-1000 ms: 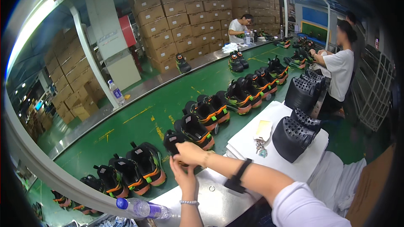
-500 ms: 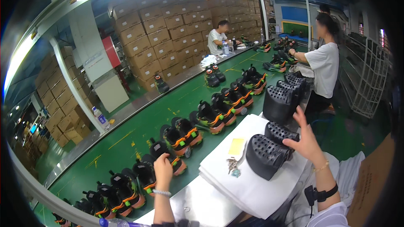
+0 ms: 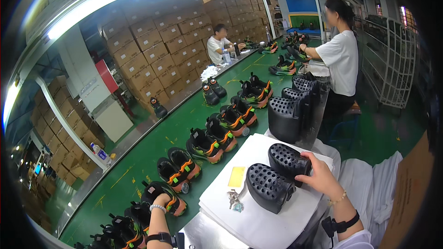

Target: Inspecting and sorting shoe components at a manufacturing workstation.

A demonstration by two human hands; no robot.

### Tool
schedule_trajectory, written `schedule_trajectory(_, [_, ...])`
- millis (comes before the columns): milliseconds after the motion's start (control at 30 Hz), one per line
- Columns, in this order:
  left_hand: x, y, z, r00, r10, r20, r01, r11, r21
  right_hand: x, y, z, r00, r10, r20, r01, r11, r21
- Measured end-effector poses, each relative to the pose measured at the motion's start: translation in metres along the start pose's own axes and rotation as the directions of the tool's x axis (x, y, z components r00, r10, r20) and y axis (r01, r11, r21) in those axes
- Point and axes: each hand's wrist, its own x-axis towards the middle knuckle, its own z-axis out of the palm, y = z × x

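My right hand (image 3: 320,175) has its thumb and fingers around the heel end of a black clog (image 3: 286,159) with round holes in its top. A matching black clog (image 3: 267,186) sits right beside it, both on a white padded sheet stack (image 3: 217,200). Toward the lower left, my left hand (image 3: 160,201) reaches into the collar of a black sneaker (image 3: 152,190) with orange and green trim. Its fingertips are partly hidden by the shoe, and the fingers look curled on it.
More sneakers (image 3: 203,145) stand in a row along the green belt (image 3: 134,157). Several black clogs (image 3: 284,115) stand beyond the sheets. A yellow card (image 3: 236,176) and keys (image 3: 234,198) lie near the clogs. A co-worker (image 3: 341,50) stands at far right; another person (image 3: 216,46) sits across the belt.
The right hand, spread beside the clogs before, has closed on the heel of the farther one. The left hand stays at the same sneaker, deeper at its collar. The whole view has shifted.
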Motion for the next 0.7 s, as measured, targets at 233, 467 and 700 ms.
schedule_trajectory(233, [-0.042, -0.001, 0.022, 0.901, 0.433, 0.005, -0.380, 0.787, 0.486, -0.008, 0.001, -0.002, 0.991, -0.042, -0.130, 0.049, 0.998, 0.044])
schedule_trajectory(467, [-0.043, -0.048, 0.020, 0.810, 0.535, 0.240, -0.583, 0.695, 0.421, -0.005, -0.038, -0.008, 0.937, -0.157, -0.311, 0.229, 0.950, 0.212])
schedule_trajectory(700, [-0.014, -0.101, -0.011, 0.788, 0.472, 0.395, -0.556, 0.821, 0.129, -0.004, -0.191, 0.051, 0.895, -0.434, -0.102, 0.418, 0.737, 0.531])
